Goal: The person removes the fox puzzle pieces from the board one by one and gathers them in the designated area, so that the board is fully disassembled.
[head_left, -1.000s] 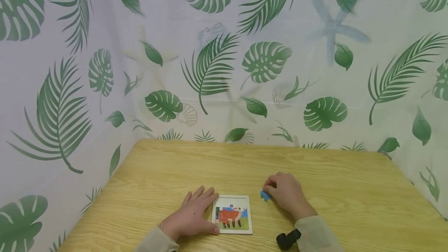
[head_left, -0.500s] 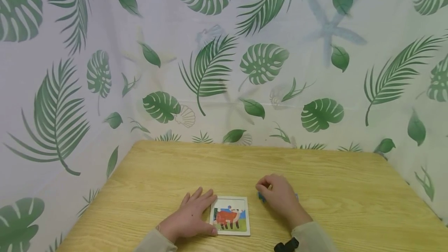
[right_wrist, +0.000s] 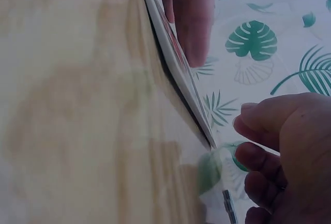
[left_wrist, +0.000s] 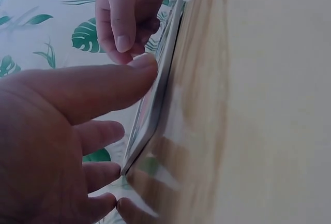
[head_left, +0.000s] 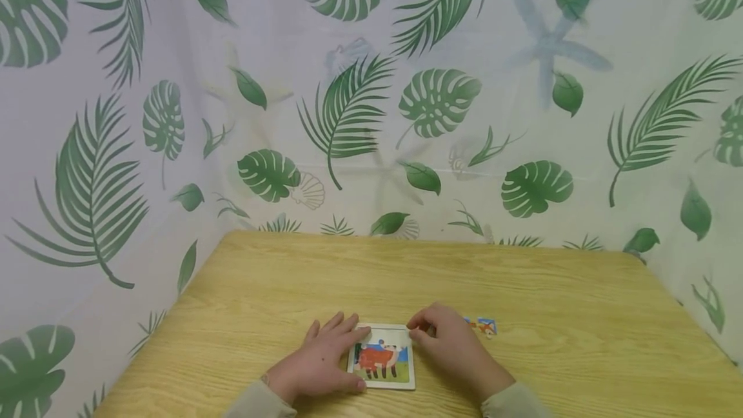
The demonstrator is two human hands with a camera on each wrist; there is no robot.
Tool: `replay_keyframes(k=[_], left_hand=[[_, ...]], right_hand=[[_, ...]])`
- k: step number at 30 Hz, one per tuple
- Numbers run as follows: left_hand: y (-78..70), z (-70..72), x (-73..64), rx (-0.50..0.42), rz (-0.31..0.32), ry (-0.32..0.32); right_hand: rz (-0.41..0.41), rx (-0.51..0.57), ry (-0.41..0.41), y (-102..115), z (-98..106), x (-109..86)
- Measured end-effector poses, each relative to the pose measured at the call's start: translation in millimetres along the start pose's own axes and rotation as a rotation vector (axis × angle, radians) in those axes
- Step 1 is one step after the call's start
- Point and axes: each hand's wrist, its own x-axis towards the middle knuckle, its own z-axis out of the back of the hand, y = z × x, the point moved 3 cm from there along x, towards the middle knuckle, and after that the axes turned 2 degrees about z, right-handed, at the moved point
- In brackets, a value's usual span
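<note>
A small square tray puzzle (head_left: 378,373) with a white rim lies flat on the table. Its picture shows a red animal with dark legs, and a pale band runs along the top. My left hand (head_left: 322,357) rests on the tray's left edge with the fingers spread. In the left wrist view, the thumb of the left hand (left_wrist: 46,131) is at the near rim. At the tray's upper right corner is my right hand (head_left: 449,347), thumb and forefinger drawn together. No piece shows between the fingertips of the right hand (right_wrist: 289,146) in the right wrist view.
Loose blue and orange puzzle pieces (head_left: 486,326) lie right of the tray, partly behind the right hand. The wooden table (head_left: 325,269) extends behind both hands. A white cloth (head_left: 371,211) with green leaf prints hangs along its back and left.
My right hand has moved left and nearer, from beside the blue piece to the tray's corner. Loose pieces behind it have come into sight. The left hand stays at the tray.
</note>
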Motion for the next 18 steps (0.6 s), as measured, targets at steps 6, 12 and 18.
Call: replay_keyframes(k=[6,12,18], left_hand=[[-5.6,-1.1,1.3,0.030,-0.024,-0.001],[-11.8,-2.3,2.7,0.075,-0.052,0.004],[-9.8,-4.9,0.7,0.077,-0.050,0.011]], right_hand=[[0.084,-0.047,0.132,8,-7,-2.2],[0.101,-0.129,0.183,14,-12,-2.9],[0.092,-0.140,0.181,15,-17,-3.6]])
